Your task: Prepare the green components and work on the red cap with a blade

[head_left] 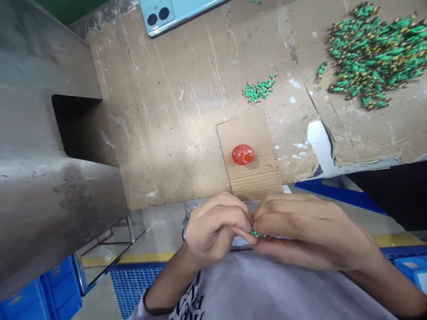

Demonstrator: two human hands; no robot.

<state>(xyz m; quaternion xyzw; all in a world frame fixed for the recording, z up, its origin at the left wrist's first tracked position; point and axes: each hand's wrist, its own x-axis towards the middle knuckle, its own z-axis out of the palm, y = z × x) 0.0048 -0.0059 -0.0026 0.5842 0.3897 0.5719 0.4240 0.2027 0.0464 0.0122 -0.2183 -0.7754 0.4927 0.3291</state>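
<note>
Pinching green piece [256, 232] between hands [256, 226]

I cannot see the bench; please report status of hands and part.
Left hand and right hand both pinching one small green part. Held before the bench edge. Nothing in the way.

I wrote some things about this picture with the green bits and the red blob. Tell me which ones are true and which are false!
1. Both hands pinch one small green piece between them. True: the left hand and right hand meet on it at the table's edge.
2. The red blob sits on the phone. False: it sits on a small cardboard piece.
3. The big pile of green pieces lies at the far right. True.
4. The phone lies beside the hands. False: it is at the far edge of the table.
5. The small green pile touches the red blob. False: they are apart.
</note>
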